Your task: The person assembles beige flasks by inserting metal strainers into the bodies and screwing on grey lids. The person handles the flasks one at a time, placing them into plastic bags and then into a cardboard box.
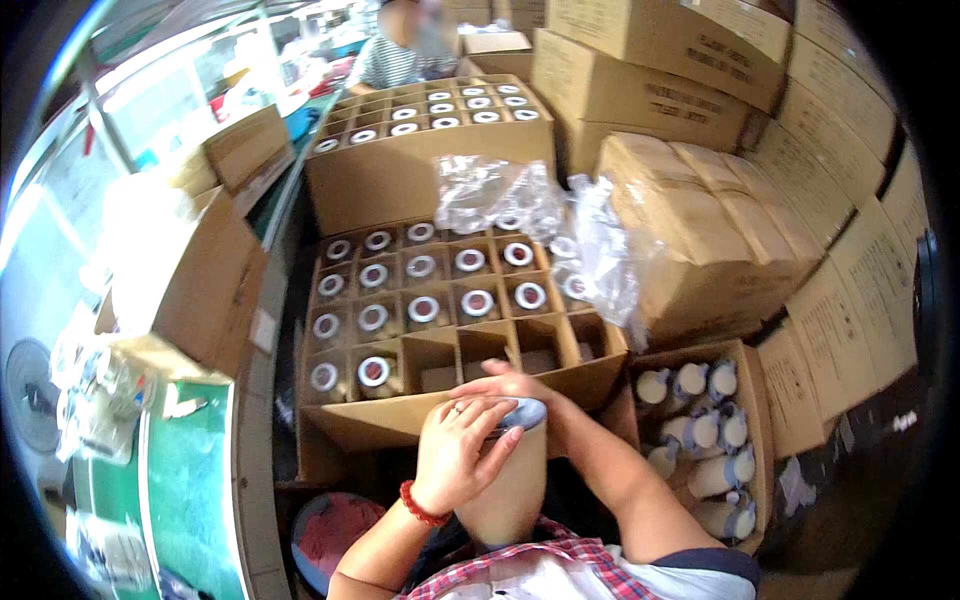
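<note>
A tall pale-tan cylindrical container [505, 490] with a grey-blue top stands upright in front of my body. My left hand [462, 450], with a red bead bracelet at the wrist, grips its upper left side, the fingers lying over the rim. From the right, my right hand [525, 388] curves round the far side of the top; part of its grip is hidden. Just beyond my hands, an open divided carton [380, 415] holds rows of jars [423, 308] with white-ringed tops. Several compartments in its nearest row hold no jar.
Behind stands another divided carton [430, 165] of jars. Clear plastic bags [605, 250] drape over the right edge. At lower right, a box [752, 400] holds white bottles [695, 430]. Stacked cartons [650, 85] rise at right; a green table [195, 480] runs along the left. A person [395, 55] is at the back.
</note>
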{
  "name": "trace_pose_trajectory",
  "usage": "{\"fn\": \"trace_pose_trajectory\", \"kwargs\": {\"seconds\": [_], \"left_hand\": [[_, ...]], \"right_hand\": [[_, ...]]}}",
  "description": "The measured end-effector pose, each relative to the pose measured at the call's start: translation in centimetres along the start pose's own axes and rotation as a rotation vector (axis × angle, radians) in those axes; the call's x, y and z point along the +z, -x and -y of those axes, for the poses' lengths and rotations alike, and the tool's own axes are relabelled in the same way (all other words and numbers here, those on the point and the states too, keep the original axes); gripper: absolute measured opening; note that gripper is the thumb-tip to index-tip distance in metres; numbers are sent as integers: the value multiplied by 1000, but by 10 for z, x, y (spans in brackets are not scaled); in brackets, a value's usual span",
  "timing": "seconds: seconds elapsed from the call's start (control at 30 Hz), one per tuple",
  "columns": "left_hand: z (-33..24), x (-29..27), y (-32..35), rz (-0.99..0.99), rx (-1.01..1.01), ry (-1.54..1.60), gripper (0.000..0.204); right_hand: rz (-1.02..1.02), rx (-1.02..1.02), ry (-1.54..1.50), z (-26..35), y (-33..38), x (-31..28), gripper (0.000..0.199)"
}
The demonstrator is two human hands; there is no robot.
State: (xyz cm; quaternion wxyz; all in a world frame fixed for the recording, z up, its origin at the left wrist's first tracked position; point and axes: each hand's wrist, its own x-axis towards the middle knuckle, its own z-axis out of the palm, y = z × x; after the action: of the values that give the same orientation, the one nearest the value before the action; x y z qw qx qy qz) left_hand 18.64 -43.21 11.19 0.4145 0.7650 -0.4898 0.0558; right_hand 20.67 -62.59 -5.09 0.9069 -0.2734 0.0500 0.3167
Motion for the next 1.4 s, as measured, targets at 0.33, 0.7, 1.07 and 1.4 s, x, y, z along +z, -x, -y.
{"fn": "trace_pose_trajectory", "kwargs": {"seconds": [0.33, 0.7, 1.07, 1.4], "left_hand": [[118, 13, 68, -10, -225, 1218, 26], [39, -8, 22, 143, 46, 332, 14], [32, -3, 30, -44, -258, 430, 12], [133, 15, 80, 58, -194, 1530, 27]], "right_hand": [[-412, -206, 1474, 4, 75, 98, 60], [-9, -199, 412, -15, 24, 21, 60], [41, -47, 73, -4, -1, 5, 69], [-312, -413, 1196, -14, 73, 81, 53]]}}
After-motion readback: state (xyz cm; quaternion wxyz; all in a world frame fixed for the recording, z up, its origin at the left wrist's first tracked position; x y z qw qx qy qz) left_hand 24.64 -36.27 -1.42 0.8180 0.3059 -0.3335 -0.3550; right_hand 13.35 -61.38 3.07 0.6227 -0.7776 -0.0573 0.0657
